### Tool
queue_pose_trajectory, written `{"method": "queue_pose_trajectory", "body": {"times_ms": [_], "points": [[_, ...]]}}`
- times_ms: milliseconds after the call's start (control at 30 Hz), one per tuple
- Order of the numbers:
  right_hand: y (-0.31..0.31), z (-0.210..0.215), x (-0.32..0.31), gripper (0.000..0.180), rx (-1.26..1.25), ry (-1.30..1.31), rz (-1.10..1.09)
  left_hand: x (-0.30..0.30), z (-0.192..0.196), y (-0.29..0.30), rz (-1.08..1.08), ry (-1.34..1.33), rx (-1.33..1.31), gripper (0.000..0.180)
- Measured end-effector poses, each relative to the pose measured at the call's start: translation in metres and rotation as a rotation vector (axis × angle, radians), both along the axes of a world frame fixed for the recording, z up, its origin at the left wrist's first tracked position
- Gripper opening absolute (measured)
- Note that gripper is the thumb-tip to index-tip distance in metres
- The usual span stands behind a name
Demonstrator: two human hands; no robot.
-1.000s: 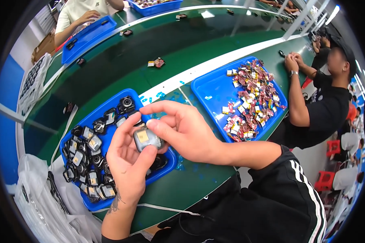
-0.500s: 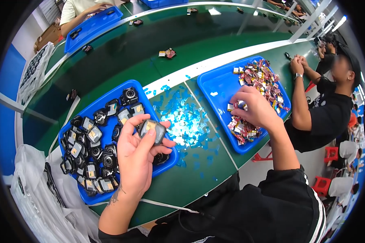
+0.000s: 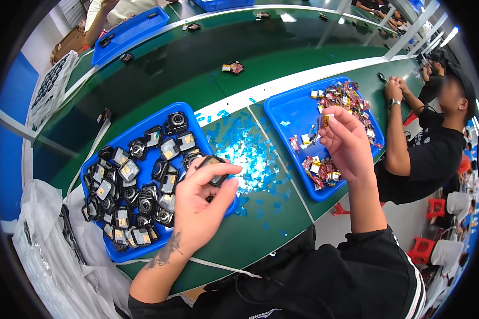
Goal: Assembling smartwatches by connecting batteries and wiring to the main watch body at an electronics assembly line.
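Observation:
My left hand (image 3: 199,207) grips a dark smartwatch case (image 3: 214,161) between thumb and fingers, above the right edge of a blue tray (image 3: 194,127). Many more watch cases (image 3: 127,170) lie in that tray, some showing grey inner faces, others round sensor backs. My right hand (image 3: 352,146) pinches a small part (image 3: 327,120) with white and gold faces, over a second blue tray (image 3: 291,109). Small battery-like parts (image 3: 346,98) with reddish-brown and yellow bits are heaped in this tray. Between the trays lies a scatter of shiny blue film pieces (image 3: 250,165).
Beyond a white ledge (image 3: 282,87), a dark green belt carries small parts (image 3: 233,67). A person in black (image 3: 436,138) works at my right. Another blue tray (image 3: 130,37) stands across the belt, before another person. Plastic bags (image 3: 42,239) hang at my left.
My right hand has risen from the parts heap with a small part pinched in its fingers. My left hand has turned over with the watch case, its back now facing up.

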State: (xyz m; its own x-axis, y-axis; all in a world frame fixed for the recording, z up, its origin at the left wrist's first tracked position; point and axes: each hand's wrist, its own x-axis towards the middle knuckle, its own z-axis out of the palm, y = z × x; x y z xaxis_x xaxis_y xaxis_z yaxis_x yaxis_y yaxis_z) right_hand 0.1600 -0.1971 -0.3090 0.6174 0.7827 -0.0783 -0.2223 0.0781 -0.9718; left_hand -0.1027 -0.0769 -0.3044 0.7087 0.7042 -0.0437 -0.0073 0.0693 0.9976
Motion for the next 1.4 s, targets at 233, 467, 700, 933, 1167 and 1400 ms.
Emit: {"method": "queue_pose_trajectory", "body": {"times_ms": [233,467,700,933,1167,1400], "points": [[-0.012,-0.015,0.058,0.015,-0.202,-0.446,-0.105,-0.003,0.007,0.003,-0.034,0.037,0.103,0.018],[-0.012,-0.013,0.045,0.019,-0.364,-1.515,-0.287,0.000,0.000,0.001,-0.081,0.066,0.129,0.017],[-0.001,-0.019,0.030,0.014,-0.426,-1.238,0.305,-0.003,0.000,0.000,-0.056,0.028,0.106,0.018],[0.002,-0.031,0.037,0.019,-0.425,-1.361,0.132,0.002,0.000,0.005,-0.052,0.030,0.139,0.018],[0.006,-0.026,0.049,0.022,-0.300,-1.524,0.077,-0.002,-0.004,0.007,-0.036,0.013,0.174,0.017],[-0.004,-0.010,0.028,0.014,-0.191,-1.117,-0.213,-0.004,-0.006,0.006,-0.024,0.048,0.171,0.015]]}}
